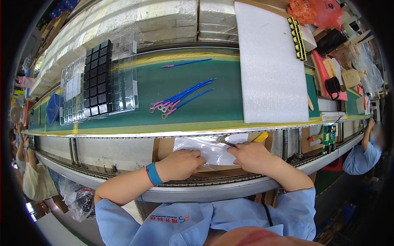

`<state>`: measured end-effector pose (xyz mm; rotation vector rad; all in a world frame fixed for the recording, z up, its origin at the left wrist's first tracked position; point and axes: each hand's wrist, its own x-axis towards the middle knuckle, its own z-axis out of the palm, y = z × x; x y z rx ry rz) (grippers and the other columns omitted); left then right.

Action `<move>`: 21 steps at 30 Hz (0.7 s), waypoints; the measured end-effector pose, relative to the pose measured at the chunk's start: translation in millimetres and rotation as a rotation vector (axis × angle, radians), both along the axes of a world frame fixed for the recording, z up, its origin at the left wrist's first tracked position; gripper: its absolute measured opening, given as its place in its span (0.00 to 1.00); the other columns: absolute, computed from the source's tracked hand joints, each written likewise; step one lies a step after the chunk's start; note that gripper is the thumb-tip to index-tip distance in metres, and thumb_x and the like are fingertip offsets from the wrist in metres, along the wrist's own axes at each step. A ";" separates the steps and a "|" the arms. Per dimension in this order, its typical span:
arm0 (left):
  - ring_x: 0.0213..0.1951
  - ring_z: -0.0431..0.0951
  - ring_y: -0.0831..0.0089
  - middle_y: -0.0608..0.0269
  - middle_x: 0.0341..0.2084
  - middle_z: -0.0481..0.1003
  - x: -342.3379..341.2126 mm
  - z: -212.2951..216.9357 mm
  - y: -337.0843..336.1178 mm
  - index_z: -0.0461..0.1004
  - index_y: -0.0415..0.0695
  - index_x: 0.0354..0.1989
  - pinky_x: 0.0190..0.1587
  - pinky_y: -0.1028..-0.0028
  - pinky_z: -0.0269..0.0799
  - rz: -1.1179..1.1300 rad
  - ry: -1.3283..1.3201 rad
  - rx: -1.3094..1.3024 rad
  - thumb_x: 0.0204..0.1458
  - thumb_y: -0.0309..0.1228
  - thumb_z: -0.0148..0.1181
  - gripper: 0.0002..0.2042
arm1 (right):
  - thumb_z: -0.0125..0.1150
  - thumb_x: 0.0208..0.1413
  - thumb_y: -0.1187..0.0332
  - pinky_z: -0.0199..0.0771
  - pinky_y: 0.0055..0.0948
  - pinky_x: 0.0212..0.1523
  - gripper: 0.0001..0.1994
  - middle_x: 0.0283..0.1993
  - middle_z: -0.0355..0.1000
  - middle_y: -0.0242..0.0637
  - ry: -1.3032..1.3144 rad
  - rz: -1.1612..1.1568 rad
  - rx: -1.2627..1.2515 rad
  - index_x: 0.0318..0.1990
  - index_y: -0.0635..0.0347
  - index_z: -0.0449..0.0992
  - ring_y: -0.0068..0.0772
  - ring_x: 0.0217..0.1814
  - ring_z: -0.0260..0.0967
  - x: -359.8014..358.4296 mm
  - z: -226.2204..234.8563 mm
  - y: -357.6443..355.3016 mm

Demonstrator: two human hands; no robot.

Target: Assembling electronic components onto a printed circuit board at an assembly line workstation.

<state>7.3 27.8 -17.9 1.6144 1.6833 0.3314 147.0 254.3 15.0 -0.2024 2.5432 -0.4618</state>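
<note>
A person in a light-blue work shirt [197, 225] presses both hands onto a clear plastic bag [209, 149] at lower centre of the frame. The left hand [180, 163], blue wristband [154, 173] at its wrist, lies with fingers curled on the bag's left edge; the right hand [252, 156] closes its fingers over yellow-handled pliers [242, 141] resting on the bag. Above, blue wires with pink-sleeved ring terminals [180, 99] lie on the green conveyor belt [213, 78]. A clear compartment tray [98, 80], upper left, holds black blocks. A white foam sheet [271, 65] lies at right.
</note>
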 end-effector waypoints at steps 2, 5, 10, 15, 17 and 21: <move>0.41 0.75 0.53 0.53 0.35 0.72 0.8 -0.7 -1.5 0.72 0.42 0.42 0.45 0.60 0.72 0.021 -0.015 0.037 0.45 0.29 0.64 0.15 | 0.63 0.50 0.64 0.76 0.40 0.36 0.18 0.37 0.74 0.44 -0.004 0.004 0.001 0.48 0.60 0.72 0.45 0.39 0.75 -0.7 0.2 -0.4; 0.40 0.75 0.52 0.52 0.33 0.72 1.4 -2.0 -2.5 0.73 0.41 0.39 0.44 0.59 0.71 0.041 -0.032 0.074 0.45 0.28 0.64 0.12 | 0.63 0.50 0.65 0.75 0.40 0.36 0.18 0.37 0.74 0.44 -0.012 0.005 0.000 0.47 0.61 0.72 0.45 0.39 0.75 -1.1 1.9 -1.0; 0.40 0.75 0.52 0.52 0.33 0.72 2.4 -1.1 -2.8 0.72 0.41 0.38 0.44 0.59 0.71 0.046 -0.043 0.055 0.45 0.27 0.63 0.11 | 0.63 0.50 0.65 0.75 0.41 0.36 0.17 0.37 0.74 0.44 -0.013 -0.005 -0.010 0.47 0.61 0.73 0.45 0.39 0.75 0.8 1.6 -1.8; 0.40 0.75 0.52 0.52 0.33 0.71 2.3 0.1 -0.4 0.71 0.41 0.37 0.44 0.59 0.71 0.035 -0.036 0.059 0.44 0.26 0.63 0.12 | 0.64 0.49 0.66 0.75 0.40 0.37 0.17 0.37 0.74 0.43 0.003 -0.023 -0.006 0.47 0.61 0.73 0.45 0.39 0.75 3.3 1.0 -0.4; 0.40 0.75 0.52 0.52 0.33 0.71 1.7 -1.7 -0.5 0.71 0.41 0.38 0.44 0.59 0.71 0.032 -0.039 0.066 0.44 0.26 0.63 0.12 | 0.64 0.49 0.67 0.75 0.40 0.37 0.17 0.37 0.74 0.43 0.003 -0.021 -0.004 0.47 0.61 0.73 0.45 0.39 0.75 3.0 1.4 0.2; 0.41 0.75 0.52 0.52 0.34 0.71 -0.8 -5.0 -2.0 0.71 0.41 0.38 0.44 0.59 0.71 0.027 -0.008 0.094 0.44 0.27 0.63 0.13 | 0.64 0.48 0.66 0.75 0.41 0.37 0.18 0.37 0.74 0.43 0.009 -0.015 -0.012 0.47 0.60 0.73 0.46 0.40 0.75 -1.5 -0.2 1.2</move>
